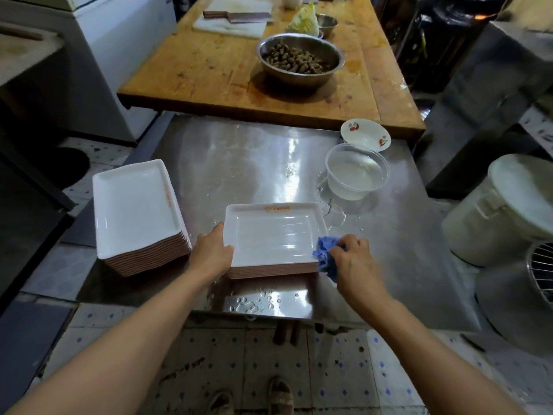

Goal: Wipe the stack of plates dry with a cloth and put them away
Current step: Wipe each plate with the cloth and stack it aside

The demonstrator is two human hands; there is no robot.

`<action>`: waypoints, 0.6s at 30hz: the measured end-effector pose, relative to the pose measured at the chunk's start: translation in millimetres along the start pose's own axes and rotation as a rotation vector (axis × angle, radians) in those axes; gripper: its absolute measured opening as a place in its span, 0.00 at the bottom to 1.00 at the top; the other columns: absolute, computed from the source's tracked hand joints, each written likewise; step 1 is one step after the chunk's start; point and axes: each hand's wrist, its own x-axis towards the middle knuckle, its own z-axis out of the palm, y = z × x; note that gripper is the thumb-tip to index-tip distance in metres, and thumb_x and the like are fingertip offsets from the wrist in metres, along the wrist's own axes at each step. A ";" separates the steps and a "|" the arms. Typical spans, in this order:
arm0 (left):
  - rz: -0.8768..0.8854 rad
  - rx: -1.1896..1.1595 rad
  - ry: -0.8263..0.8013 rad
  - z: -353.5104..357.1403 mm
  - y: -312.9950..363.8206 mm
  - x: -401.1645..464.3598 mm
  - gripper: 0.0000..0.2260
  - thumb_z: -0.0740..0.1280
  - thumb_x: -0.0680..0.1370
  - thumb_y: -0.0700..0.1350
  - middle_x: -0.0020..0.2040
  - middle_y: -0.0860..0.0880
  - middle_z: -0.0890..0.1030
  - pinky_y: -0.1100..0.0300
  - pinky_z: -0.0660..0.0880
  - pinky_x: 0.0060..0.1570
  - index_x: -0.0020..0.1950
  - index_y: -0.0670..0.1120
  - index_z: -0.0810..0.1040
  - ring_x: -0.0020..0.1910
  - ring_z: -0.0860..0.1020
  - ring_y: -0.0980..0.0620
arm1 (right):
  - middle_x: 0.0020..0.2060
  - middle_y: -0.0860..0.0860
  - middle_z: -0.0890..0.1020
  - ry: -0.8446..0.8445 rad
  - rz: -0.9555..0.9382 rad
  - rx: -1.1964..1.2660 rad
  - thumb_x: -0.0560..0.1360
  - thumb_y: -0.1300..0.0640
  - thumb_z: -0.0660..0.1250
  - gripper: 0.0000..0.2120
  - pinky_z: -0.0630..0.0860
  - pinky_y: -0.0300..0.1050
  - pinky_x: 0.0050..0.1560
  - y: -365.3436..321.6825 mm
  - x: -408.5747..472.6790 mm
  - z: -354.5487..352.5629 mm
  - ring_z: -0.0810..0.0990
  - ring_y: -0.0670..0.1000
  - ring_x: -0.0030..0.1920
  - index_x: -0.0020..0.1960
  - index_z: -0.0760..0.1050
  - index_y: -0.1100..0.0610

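A short stack of white rectangular plates [273, 238] with brown undersides sits near the front of the steel table [239, 163]. My left hand [211, 254] grips the left edge of its top plate, thumb on the rim. My right hand [354, 265] holds a crumpled blue cloth [324, 254] against the stack's right front corner. A taller stack of the same plates [136, 205] stands at the table's left edge.
A clear plastic tub of water [356, 175] and a small flowered bowl [365, 134] stand at the right rear. Water drops lie on the table's front edge. Behind is a wooden table [209, 73] with a steel bowl [300, 59]. A white bucket [502, 211] stands at right.
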 end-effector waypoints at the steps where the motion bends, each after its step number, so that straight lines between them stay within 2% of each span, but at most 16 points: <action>1: -0.021 0.080 0.031 -0.5 2.6 -4.4 0.21 0.61 0.76 0.44 0.60 0.39 0.72 0.50 0.71 0.56 0.69 0.49 0.66 0.58 0.73 0.38 | 0.63 0.52 0.67 0.021 0.032 0.046 0.76 0.56 0.66 0.15 0.72 0.41 0.53 4.7 -1.7 -2.2 0.65 0.52 0.61 0.62 0.72 0.55; 3: -0.007 0.235 0.135 -0.1 9.4 -14.9 0.22 0.63 0.76 0.49 0.62 0.41 0.68 0.49 0.71 0.55 0.69 0.48 0.65 0.60 0.71 0.39 | 0.62 0.54 0.70 0.103 0.098 0.175 0.74 0.57 0.68 0.15 0.73 0.45 0.50 13.3 -4.7 -8.9 0.66 0.54 0.59 0.60 0.74 0.57; 6: 0.271 0.341 0.237 10.6 23.0 -24.9 0.26 0.64 0.76 0.53 0.68 0.44 0.65 0.50 0.65 0.63 0.72 0.48 0.64 0.66 0.63 0.44 | 0.61 0.54 0.73 0.229 0.148 0.325 0.72 0.63 0.67 0.14 0.73 0.48 0.47 22.9 -4.9 -17.9 0.68 0.55 0.58 0.58 0.76 0.59; 8: 0.427 0.352 0.150 20.7 35.1 -26.6 0.28 0.64 0.77 0.55 0.73 0.47 0.62 0.52 0.57 0.69 0.74 0.49 0.62 0.71 0.59 0.46 | 0.61 0.52 0.73 0.247 0.153 0.393 0.73 0.64 0.65 0.12 0.73 0.51 0.49 27.5 -2.8 -19.7 0.68 0.56 0.58 0.56 0.76 0.59; 10: 0.480 0.349 0.023 30.5 45.2 -26.3 0.30 0.64 0.77 0.56 0.76 0.48 0.57 0.51 0.51 0.72 0.75 0.50 0.59 0.75 0.55 0.48 | 0.60 0.51 0.75 0.234 0.171 0.473 0.74 0.64 0.64 0.09 0.74 0.53 0.50 31.5 -1.5 -18.1 0.71 0.55 0.55 0.53 0.76 0.58; 13: 0.502 0.431 -0.071 41.7 48.3 -26.1 0.30 0.65 0.76 0.55 0.77 0.48 0.54 0.50 0.51 0.73 0.75 0.50 0.57 0.76 0.52 0.49 | 0.51 0.50 0.77 0.195 0.249 0.610 0.75 0.62 0.64 0.07 0.76 0.54 0.50 35.6 -3.1 -13.4 0.76 0.51 0.48 0.52 0.75 0.56; 15: 0.480 0.452 -0.073 45.4 46.2 -27.3 0.29 0.65 0.77 0.50 0.78 0.48 0.53 0.50 0.52 0.73 0.75 0.50 0.57 0.76 0.51 0.49 | 0.46 0.50 0.77 0.181 0.281 0.647 0.75 0.61 0.64 0.07 0.76 0.51 0.48 38.2 -5.2 -9.1 0.76 0.51 0.44 0.53 0.74 0.55; 18: 0.465 0.432 -0.070 45.7 46.5 -30.0 0.30 0.65 0.77 0.48 0.78 0.49 0.53 0.50 0.50 0.73 0.76 0.50 0.56 0.76 0.51 0.50 | 0.38 0.45 0.74 0.217 0.282 0.680 0.76 0.61 0.65 0.05 0.71 0.33 0.37 41.8 -8.2 -3.1 0.73 0.43 0.37 0.51 0.73 0.55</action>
